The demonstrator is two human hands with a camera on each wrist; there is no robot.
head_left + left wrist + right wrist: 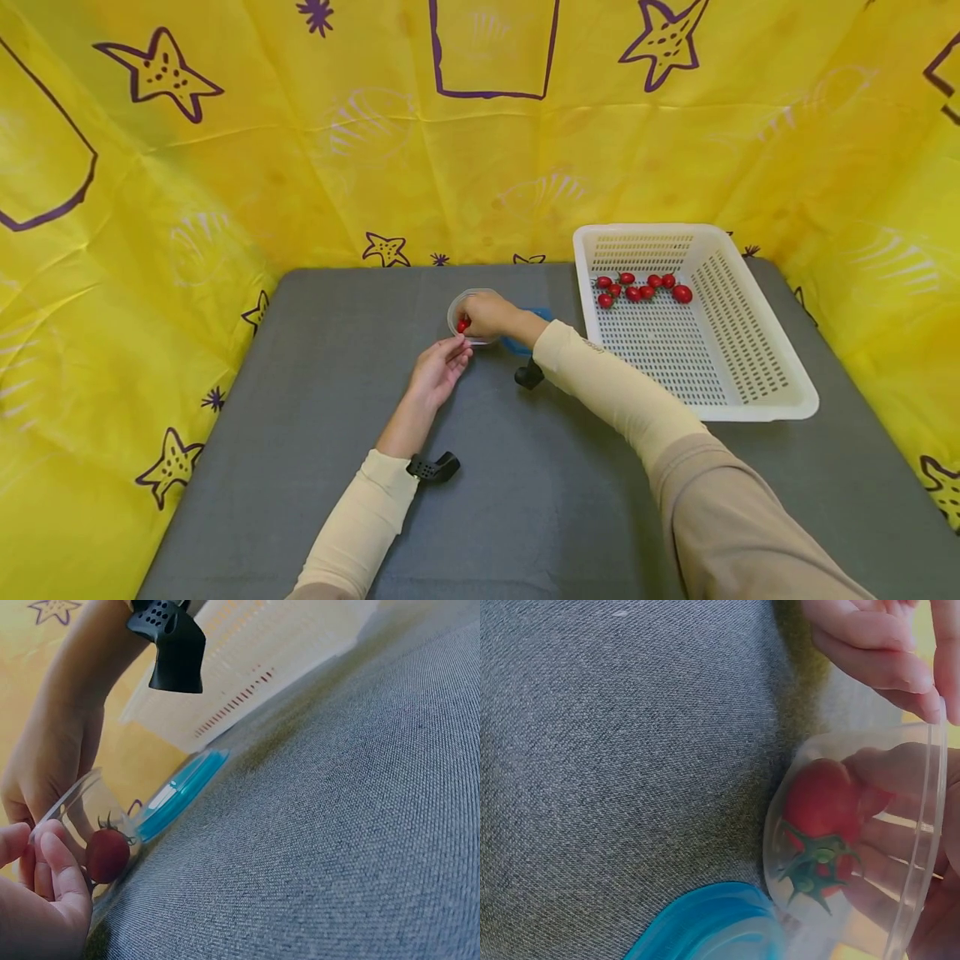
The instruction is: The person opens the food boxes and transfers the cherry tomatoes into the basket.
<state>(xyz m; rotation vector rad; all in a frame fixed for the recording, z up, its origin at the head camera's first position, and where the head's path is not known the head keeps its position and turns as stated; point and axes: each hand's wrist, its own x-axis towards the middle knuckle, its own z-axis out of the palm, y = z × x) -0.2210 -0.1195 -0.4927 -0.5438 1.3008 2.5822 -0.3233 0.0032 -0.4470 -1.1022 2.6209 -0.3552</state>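
Note:
A clear round plastic container stands on the grey table with small red cherry tomatoes in it, their green stems showing through the wall. My left hand pinches its near rim between thumb and fingertips. From above, my right hand reaches into the container; through the clear side its thumb and fingers show around a tomato. In the left wrist view one tomato is visible behind the container wall. Beside the container, partly under the right forearm, lies a blue lid.
A white slotted basket stands on the right of the table, with several cherry tomatoes toward its back left. A yellow patterned curtain borders the grey table at the back and sides.

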